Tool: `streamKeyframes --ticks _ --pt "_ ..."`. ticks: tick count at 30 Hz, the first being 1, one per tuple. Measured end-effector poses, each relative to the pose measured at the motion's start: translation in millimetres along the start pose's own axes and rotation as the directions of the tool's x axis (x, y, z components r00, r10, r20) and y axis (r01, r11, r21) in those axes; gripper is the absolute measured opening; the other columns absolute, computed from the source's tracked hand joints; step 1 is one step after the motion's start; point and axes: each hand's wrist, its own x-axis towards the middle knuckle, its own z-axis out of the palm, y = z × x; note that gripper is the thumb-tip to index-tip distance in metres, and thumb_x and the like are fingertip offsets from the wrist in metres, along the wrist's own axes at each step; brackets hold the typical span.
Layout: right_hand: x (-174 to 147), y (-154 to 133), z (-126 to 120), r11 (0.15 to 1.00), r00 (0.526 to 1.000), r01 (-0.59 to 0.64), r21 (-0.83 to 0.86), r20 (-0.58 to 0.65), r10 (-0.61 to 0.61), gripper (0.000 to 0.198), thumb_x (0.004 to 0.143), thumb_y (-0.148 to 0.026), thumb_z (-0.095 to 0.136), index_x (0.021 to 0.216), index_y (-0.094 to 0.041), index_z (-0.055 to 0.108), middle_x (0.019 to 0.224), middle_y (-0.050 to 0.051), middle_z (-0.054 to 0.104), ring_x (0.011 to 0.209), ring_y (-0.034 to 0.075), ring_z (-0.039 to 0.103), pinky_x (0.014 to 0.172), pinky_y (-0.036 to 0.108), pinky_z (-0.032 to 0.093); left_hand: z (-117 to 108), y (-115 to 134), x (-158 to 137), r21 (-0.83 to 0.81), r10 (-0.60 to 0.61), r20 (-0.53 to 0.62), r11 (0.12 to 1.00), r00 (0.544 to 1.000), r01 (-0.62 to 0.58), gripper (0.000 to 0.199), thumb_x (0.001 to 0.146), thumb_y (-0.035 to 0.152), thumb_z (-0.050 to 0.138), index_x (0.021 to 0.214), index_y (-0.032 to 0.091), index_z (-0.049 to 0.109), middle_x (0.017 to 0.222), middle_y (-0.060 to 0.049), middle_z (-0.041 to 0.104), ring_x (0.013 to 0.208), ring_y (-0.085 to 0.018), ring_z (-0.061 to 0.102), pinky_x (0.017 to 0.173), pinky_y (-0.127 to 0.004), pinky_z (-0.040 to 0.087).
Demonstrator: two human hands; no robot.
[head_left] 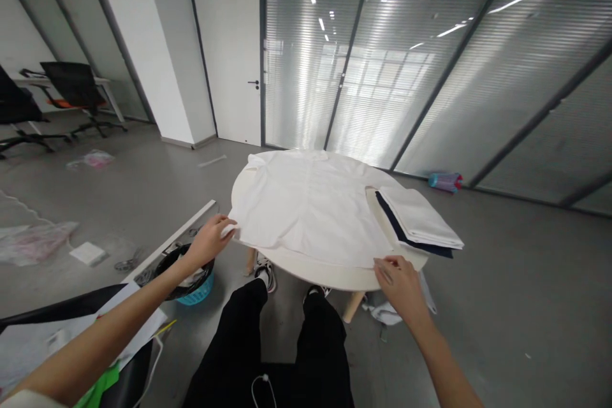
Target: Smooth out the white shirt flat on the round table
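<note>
Shirt (306,204) flat on table (335,274), spreading step; left hand (210,241) at 9 and right hand (399,277) at 5 pinch hem; next, likely smoothing or folding.

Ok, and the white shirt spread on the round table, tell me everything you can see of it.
The white shirt looks like thin woven cloth and lies flat, covering most of the round pale table. A line of buttons seems to run down its middle. Its far edge reaches the table's far rim; its near hem hangs slightly over the near rim. The left hand pinches its near left corner, the right hand its near right hem. A folded stack of white and dark clothes lies at its right side.
</note>
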Motion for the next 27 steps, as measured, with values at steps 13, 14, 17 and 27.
streamKeyframes --ticks 13,14,17,27 --pt "9.6 -7.6 -4.2 0.86 0.861 -0.493 -0.136 0.068 0.504 0.039 0.092 -0.049 0.052 0.103 -0.014 0.065 0.098 0.012 0.061 0.095 0.029 0.063 0.09 0.039 0.048 2.7 -29.8 7.4 -0.65 -0.584 0.345 0.417 0.735 0.636 0.056 0.047 0.057 0.086 0.076 0.015 0.061 0.066 -0.002 0.065 0.061 -0.014 0.062 0.049 -0.019 0.04" --pt "12.5 -10.9 -7.7 0.842 0.843 -0.512 -0.168 0.091 0.53 0.038 0.093 -0.049 0.051 0.105 -0.015 0.065 0.099 0.012 0.062 0.095 0.029 0.063 0.088 0.039 0.048 1.4 -27.8 9.1 -0.676 -0.596 0.335 0.387 0.73 0.627 0.057 0.045 0.056 0.087 0.074 0.015 0.06 0.067 -0.002 0.066 0.061 -0.014 0.063 0.048 -0.018 0.04" --pt "18.2 -19.7 -15.3 0.811 0.819 -0.525 -0.259 0.108 0.564 0.038 0.095 -0.049 0.05 0.11 -0.018 0.064 0.104 0.012 0.063 0.099 0.03 0.063 0.086 0.04 0.047 -0.9 -23.4 11.6 -0.739 -0.612 0.346 0.29 0.711 0.608 0.059 0.042 0.053 0.091 0.073 0.016 0.059 0.07 -0.003 0.068 0.062 -0.014 0.065 0.051 -0.019 0.046" --pt "19.3 -15.1 -8.7 0.823 0.831 -0.526 -0.212 0.078 0.551 0.038 0.091 -0.049 0.052 0.103 -0.016 0.065 0.1 0.017 0.066 0.097 0.035 0.065 0.081 0.044 0.046 -8.4 -17.4 11.4 -0.757 -0.594 0.396 0.221 0.7 0.615 0.051 0.051 0.047 0.091 0.077 0.016 0.059 0.061 -0.001 0.066 0.061 -0.015 0.067 0.056 -0.02 0.053"
